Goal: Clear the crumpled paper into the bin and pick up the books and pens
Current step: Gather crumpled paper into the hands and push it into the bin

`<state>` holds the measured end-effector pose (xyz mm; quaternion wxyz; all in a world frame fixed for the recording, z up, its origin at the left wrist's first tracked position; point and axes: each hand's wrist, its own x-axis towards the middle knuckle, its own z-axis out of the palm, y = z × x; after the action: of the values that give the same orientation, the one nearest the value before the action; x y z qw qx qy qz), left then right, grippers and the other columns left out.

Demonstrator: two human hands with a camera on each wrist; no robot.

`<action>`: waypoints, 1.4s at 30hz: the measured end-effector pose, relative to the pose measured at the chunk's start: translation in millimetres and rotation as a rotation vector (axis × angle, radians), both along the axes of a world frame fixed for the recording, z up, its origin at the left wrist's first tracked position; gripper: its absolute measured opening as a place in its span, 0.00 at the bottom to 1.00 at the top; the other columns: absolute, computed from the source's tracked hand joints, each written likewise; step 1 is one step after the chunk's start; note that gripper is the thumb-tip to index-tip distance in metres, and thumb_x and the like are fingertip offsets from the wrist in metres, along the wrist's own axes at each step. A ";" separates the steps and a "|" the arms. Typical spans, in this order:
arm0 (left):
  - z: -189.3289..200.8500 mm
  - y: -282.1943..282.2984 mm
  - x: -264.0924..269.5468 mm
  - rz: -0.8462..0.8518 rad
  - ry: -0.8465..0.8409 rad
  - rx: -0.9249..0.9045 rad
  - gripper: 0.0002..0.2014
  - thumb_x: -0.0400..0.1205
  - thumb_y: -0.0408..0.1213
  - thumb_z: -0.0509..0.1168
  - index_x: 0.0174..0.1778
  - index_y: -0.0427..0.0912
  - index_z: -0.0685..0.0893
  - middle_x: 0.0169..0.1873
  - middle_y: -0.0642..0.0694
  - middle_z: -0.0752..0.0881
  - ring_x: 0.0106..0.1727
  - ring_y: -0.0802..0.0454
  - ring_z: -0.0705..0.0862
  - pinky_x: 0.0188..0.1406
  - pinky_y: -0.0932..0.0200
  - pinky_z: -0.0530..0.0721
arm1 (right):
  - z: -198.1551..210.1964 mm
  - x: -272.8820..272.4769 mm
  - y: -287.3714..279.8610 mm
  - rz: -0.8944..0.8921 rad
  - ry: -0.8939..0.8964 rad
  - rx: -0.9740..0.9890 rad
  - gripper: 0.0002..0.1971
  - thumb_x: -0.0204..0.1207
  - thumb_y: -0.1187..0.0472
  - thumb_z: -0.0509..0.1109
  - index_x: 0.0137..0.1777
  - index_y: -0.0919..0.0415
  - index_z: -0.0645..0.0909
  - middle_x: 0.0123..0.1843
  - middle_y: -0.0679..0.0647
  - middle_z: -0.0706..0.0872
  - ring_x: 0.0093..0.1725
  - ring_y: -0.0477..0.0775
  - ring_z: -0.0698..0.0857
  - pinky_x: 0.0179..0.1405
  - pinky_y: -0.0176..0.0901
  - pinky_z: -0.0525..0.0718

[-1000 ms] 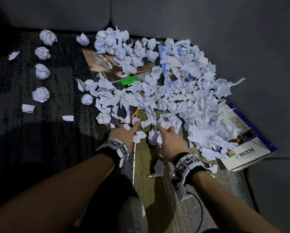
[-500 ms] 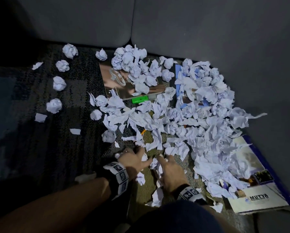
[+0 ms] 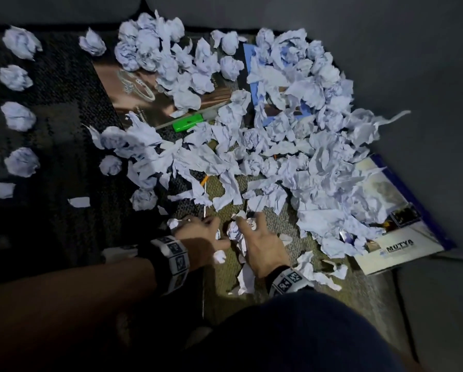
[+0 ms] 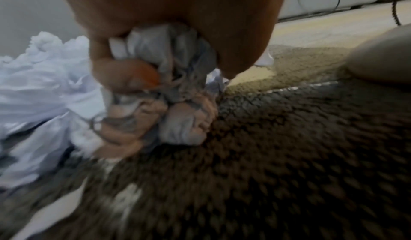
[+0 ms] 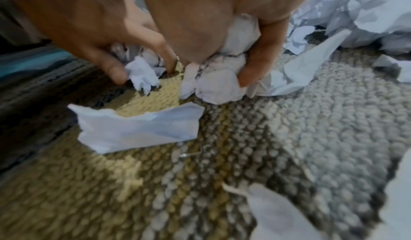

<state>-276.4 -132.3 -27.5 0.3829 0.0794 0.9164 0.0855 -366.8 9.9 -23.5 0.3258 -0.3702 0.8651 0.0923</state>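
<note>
On carpet (image 3: 64,146), both hands' fingers (image 5: 255,64) grip crumpled paper (image 5: 213,85).

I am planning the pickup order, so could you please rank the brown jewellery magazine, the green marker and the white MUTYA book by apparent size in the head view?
1. White MUTYA book and brown jewellery magazine: both largely covered by paper, so unranked.
2. Green marker, clearly smallest.

The head view is dim and bluish — dark shadow covers the carpet (image 3: 50,130) at left and the near arms. Both wrist views are brighter but motion-blurred, softest at their stretched edges.
</note>
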 end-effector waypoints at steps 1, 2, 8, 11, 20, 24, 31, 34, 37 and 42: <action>-1.2 3.4 -2.0 -0.030 0.006 -0.042 0.19 0.86 0.52 0.54 0.70 0.48 0.64 0.66 0.30 0.63 0.54 0.27 0.79 0.27 0.53 0.74 | -0.8 1.6 0.7 -0.013 0.003 -0.006 0.39 0.71 0.77 0.65 0.74 0.43 0.55 0.73 0.60 0.57 0.42 0.65 0.87 0.42 0.58 0.90; -3.4 5.6 -4.2 -0.021 0.037 -0.066 0.18 0.87 0.50 0.53 0.70 0.48 0.65 0.65 0.30 0.65 0.54 0.27 0.79 0.31 0.51 0.76 | 0.0 2.4 1.6 -0.029 0.007 -0.020 0.39 0.71 0.77 0.65 0.74 0.44 0.56 0.73 0.59 0.57 0.42 0.66 0.87 0.43 0.58 0.90; -6.9 -11.7 20.0 0.022 0.120 -0.115 0.15 0.74 0.59 0.66 0.51 0.57 0.78 0.52 0.33 0.79 0.34 0.37 0.82 0.27 0.60 0.74 | 8.1 30.0 0.2 -0.124 0.117 -0.006 0.38 0.69 0.74 0.72 0.71 0.45 0.58 0.75 0.62 0.54 0.45 0.63 0.84 0.35 0.59 0.90; -19.1 -15.3 38.5 0.059 0.141 -0.184 0.12 0.78 0.55 0.58 0.48 0.53 0.69 0.54 0.35 0.73 0.45 0.33 0.77 0.37 0.45 0.81 | 8.1 42.8 -1.8 -0.149 0.172 -0.002 0.33 0.73 0.73 0.68 0.70 0.46 0.58 0.77 0.64 0.51 0.49 0.65 0.83 0.34 0.56 0.89; -0.8 -17.5 37.8 0.140 0.124 -0.195 0.14 0.84 0.47 0.56 0.65 0.53 0.72 0.62 0.40 0.67 0.57 0.36 0.74 0.43 0.45 0.85 | -2.9 27.1 4.0 -0.204 0.117 -0.104 0.30 0.72 0.70 0.71 0.68 0.49 0.61 0.71 0.62 0.60 0.39 0.61 0.84 0.38 0.56 0.90; 10.4 -42.3 25.7 0.192 0.094 -0.048 0.19 0.84 0.44 0.57 0.71 0.55 0.67 0.65 0.36 0.66 0.54 0.38 0.80 0.39 0.49 0.83 | 13.2 26.8 3.8 -0.236 0.136 -0.151 0.31 0.74 0.77 0.61 0.72 0.49 0.62 0.73 0.62 0.60 0.45 0.64 0.85 0.43 0.53 0.90; 44.3 -77.7 31.6 0.284 0.203 0.034 0.17 0.84 0.51 0.58 0.69 0.58 0.66 0.62 0.40 0.67 0.44 0.45 0.79 0.37 0.49 0.84 | 52.1 23.7 -26.2 -0.193 0.182 -0.195 0.30 0.76 0.75 0.62 0.72 0.47 0.63 0.73 0.62 0.62 0.46 0.59 0.84 0.44 0.50 0.90; 71.9 -103.6 33.1 0.315 0.323 0.056 0.17 0.84 0.50 0.57 0.69 0.59 0.68 0.63 0.39 0.69 0.48 0.42 0.82 0.35 0.53 0.76 | 84.4 23.3 -59.8 -0.133 0.212 -0.209 0.29 0.76 0.73 0.63 0.73 0.49 0.63 0.73 0.62 0.62 0.48 0.63 0.84 0.46 0.51 0.88; 99.0 -146.5 44.5 0.396 0.427 0.040 0.15 0.83 0.51 0.57 0.66 0.56 0.71 0.63 0.40 0.70 0.50 0.38 0.82 0.38 0.52 0.74 | 118.8 27.2 -110.0 -0.029 0.249 -0.229 0.30 0.74 0.71 0.66 0.73 0.49 0.65 0.72 0.62 0.63 0.46 0.66 0.84 0.42 0.55 0.87; 143.7 -228.6 81.1 0.548 0.576 0.050 0.17 0.82 0.54 0.57 0.67 0.58 0.72 0.65 0.41 0.70 0.48 0.37 0.83 0.41 0.51 0.76 | 160.8 45.5 -215.8 0.092 0.291 -0.370 0.30 0.74 0.73 0.63 0.72 0.46 0.65 0.68 0.60 0.66 0.43 0.61 0.82 0.38 0.51 0.86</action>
<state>-195.3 -360.8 116.2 0.0714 -0.1382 0.9711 0.1810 -321.3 -205.8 137.2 0.1198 -0.4455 0.8872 -0.0007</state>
